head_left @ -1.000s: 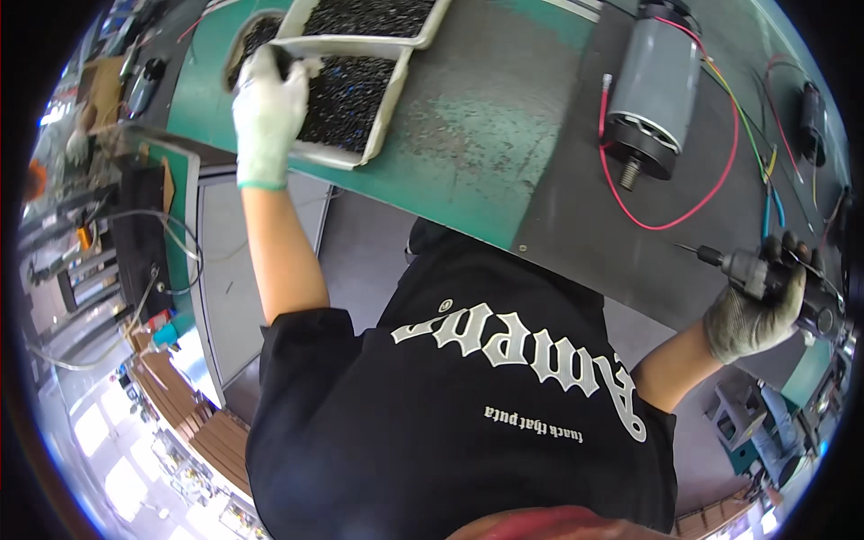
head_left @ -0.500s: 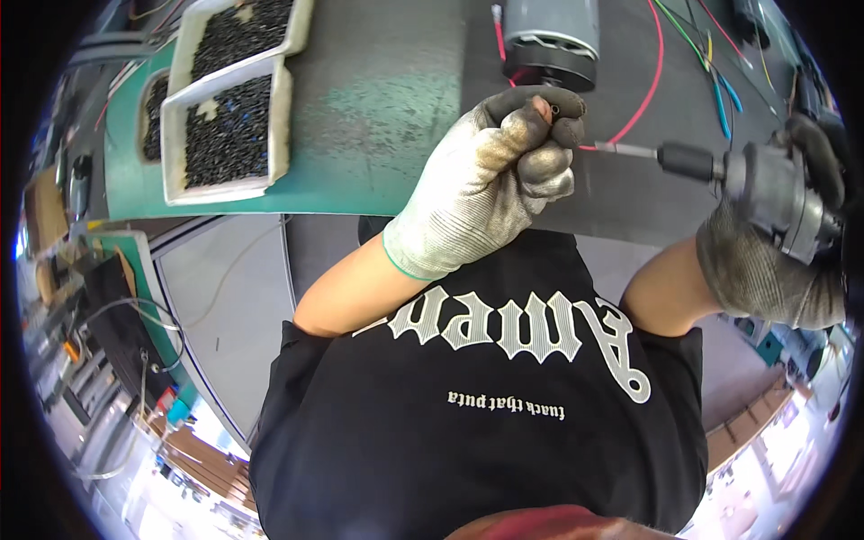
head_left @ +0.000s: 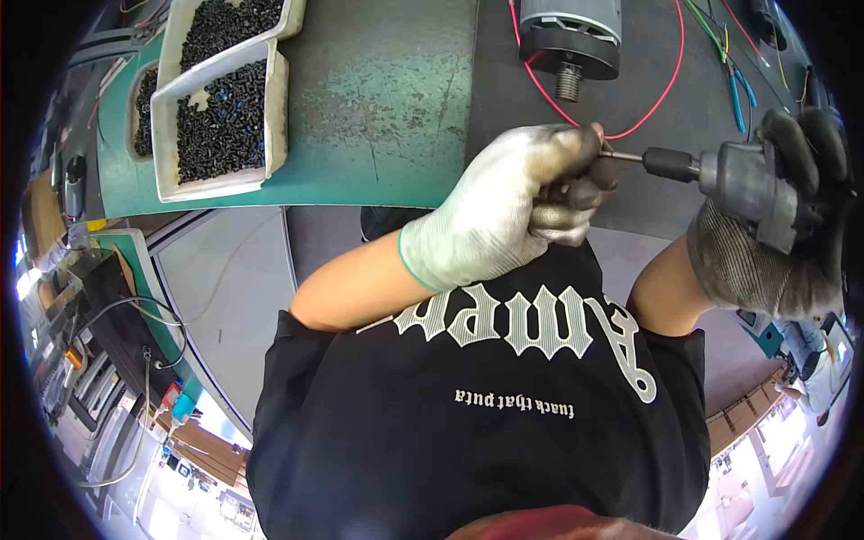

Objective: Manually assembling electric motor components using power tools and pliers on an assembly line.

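Note:
My left hand (head_left: 522, 202), in a grey-white glove with dark, soiled fingertips, is closed in a pinch. Between thumb and forefinger it has a small dark screw, mostly hidden by the fingers. The thin metal bit of a power screwdriver (head_left: 745, 184) meets those fingertips from the right. My right hand (head_left: 765, 256), gloved and darkened, is wrapped round the screwdriver's grey body; its far side is lost at the picture's dark rim. Just beyond my left fingertips lies a grey cylindrical motor (head_left: 571, 27), its threaded shaft pointing toward me.
Two white bins (head_left: 277, 135) of short black screws stand on the green mat (head_left: 387, 117) at the left. A red wire (head_left: 677, 63) loops round the motor. Blue-handled pliers (head_left: 738, 103) and more wires lie at the far right of the dark tabletop (head_left: 648, 211).
The screwdriver's bit has come up to my left fingertips. My left hand has shifted right and slightly down, away from the motor, whose shaft now shows.

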The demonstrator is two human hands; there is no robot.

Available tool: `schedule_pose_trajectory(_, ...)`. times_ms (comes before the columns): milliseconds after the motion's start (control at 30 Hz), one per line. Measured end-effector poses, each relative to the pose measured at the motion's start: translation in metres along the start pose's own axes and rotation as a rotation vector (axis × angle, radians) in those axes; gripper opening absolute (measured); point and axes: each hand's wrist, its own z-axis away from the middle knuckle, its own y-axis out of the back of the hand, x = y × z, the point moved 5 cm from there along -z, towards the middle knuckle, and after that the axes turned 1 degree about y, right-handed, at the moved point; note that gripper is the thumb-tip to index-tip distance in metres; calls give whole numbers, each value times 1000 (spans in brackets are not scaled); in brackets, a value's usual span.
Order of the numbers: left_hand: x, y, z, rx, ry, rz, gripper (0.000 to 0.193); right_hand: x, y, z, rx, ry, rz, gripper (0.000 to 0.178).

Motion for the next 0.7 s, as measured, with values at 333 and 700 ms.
schedule_pose_trajectory(333,6,26,-39,37,30,242,26,27,10,-14,-121,-24,-41,27)
schedule_pose_trajectory(700,8,29,-42,76,-82,-219,23,41,18,-14,312,-41,321,25)
